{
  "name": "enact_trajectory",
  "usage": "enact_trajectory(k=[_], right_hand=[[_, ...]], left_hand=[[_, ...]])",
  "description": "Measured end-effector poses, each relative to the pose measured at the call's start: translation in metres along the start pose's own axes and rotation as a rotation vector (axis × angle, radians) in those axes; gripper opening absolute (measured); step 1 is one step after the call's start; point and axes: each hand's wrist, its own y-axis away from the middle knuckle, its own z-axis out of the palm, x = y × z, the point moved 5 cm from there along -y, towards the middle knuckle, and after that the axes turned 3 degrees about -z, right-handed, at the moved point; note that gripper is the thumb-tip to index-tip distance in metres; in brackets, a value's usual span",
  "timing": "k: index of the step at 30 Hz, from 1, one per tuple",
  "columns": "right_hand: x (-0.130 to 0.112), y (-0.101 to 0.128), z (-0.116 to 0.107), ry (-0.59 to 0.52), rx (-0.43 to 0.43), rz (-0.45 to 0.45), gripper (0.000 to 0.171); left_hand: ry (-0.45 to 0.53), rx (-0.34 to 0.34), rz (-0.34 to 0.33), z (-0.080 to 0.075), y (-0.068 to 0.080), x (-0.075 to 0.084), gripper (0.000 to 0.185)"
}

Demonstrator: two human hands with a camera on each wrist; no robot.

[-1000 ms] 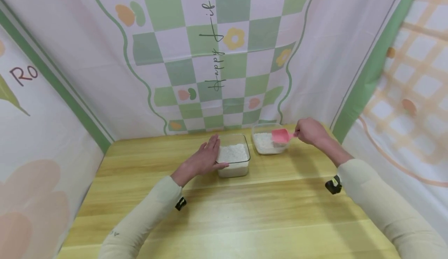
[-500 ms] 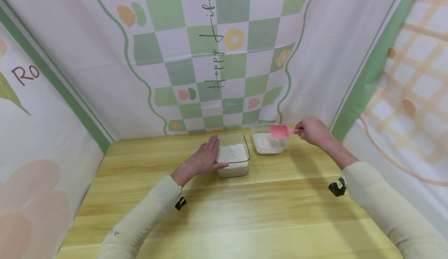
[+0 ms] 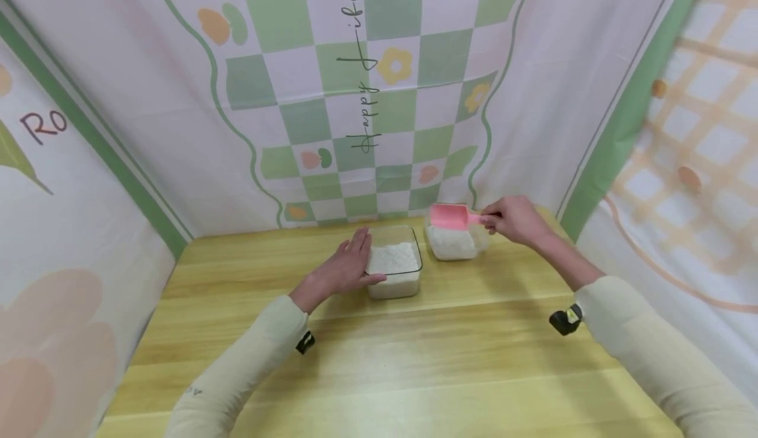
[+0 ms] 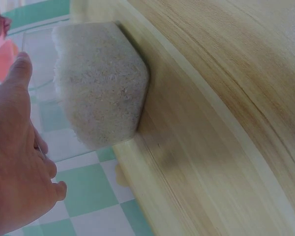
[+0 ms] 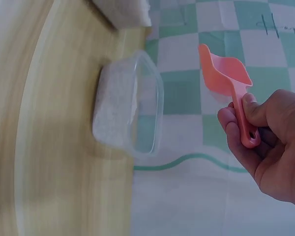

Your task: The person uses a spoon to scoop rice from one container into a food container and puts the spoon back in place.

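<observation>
Head view: pink scoop [image 3: 448,217] shifted left, seemingly higher.

A: What are the hands doing at the frame's centre?
B: The left hand [image 3: 349,268] rests against a clear container [image 3: 395,270] of white grains on the tabletop [image 3: 379,359].
A: And the right hand [image 3: 514,219]?
B: It holds a pink scoop [image 3: 450,216] above a second container [image 3: 454,242].

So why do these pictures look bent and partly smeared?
Head view: wide lens bows the backdrop and table edges; even light, soft shadows. Right wrist view: the table side is blurred, the pink scoop in the right hand fairly sharp. Left wrist view: left hand close and soft, the rice container clearer.
</observation>
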Motion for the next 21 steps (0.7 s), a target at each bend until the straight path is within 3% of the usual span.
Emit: enact_trajectory(k=[21], right_hand=[[-0.05,-0.022,0.018,0.001,-0.032,-0.114,0.014]], left_hand=[[0.022,-0.01,-0.007,-0.001,0.0,0.001,0.101]])
